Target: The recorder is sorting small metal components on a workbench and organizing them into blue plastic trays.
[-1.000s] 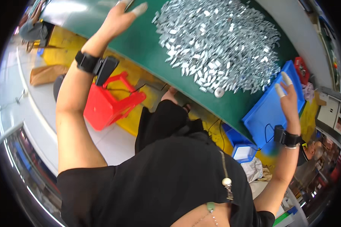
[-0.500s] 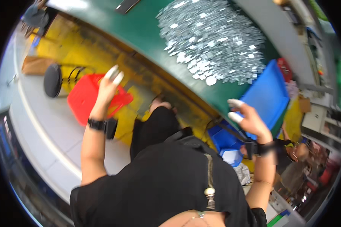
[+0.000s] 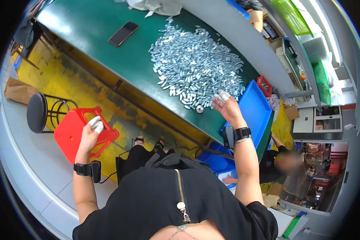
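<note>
My right hand (image 3: 229, 109) is raised at the near right edge of a heap of small silvery metal pieces (image 3: 196, 66) on the green table (image 3: 88, 44). Its fingers are spread, white covers sit on some fingertips, and nothing shows in it. Beside the heap's near edge lies a small round silvery piece (image 3: 199, 109). Away from the table, my left hand (image 3: 90, 134) hangs over a red plastic stool (image 3: 70, 134). Its two white-covered fingertips are slightly apart with nothing visible between them; the other fingers are mostly hidden. Both wrists wear black straps with a small box.
A blue tray (image 3: 254, 114) lies right of the heap, with a small red bin (image 3: 264, 86) behind it. A phone (image 3: 124, 34) and a white cloth (image 3: 154, 5) lie on the table. A black round stool (image 3: 37, 113) stands left. Another person (image 3: 274, 164) is at the right, near blue bins (image 3: 216, 159).
The view has turned and steadied. My right hand has moved from beside the blue tray to the heap's edge and spread its fingers. My left hand remains over the red stool.
</note>
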{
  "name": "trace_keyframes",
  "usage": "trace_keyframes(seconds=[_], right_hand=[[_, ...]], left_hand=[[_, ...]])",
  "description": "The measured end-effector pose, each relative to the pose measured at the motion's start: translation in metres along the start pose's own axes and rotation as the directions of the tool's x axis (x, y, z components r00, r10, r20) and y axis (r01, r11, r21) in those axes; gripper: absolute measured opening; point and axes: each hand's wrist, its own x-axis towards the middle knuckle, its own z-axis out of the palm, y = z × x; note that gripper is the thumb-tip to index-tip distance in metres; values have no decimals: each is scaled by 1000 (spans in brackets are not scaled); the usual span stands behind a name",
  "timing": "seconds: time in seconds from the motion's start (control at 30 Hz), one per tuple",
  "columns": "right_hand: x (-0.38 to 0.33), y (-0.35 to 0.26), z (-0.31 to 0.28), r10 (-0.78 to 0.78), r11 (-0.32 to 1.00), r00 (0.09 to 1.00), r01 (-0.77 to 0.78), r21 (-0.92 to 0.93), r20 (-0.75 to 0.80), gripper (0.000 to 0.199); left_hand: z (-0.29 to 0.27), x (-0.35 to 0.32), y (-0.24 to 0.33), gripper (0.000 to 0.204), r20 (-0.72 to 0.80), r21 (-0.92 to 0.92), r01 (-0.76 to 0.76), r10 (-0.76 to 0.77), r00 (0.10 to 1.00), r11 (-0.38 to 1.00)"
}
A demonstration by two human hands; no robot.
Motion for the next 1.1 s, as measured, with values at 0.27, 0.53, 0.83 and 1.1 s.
trace_keyframes(seconds=[0.27,0.53,0.83,1.1], right_hand=[[6,33,19,107,992,991,-102,-68,81,34],[25,26,-8,89,994,994,-86,-63,55,35],[22,59,-25,240,881,916,-68,-467,320,31],[32,99,7,242,710,956,-58,-702,167,21]], left_hand=[[15,-13,-28,41,-65,-122,112,-120,991,986],[52,-45,-51,41,-162,-111,149,-166,973,983],[153,-87,-67,41,-165,-216,235,-272,948,948],[140,-137,-117,42,-202,-269,369,-427,882,890]])
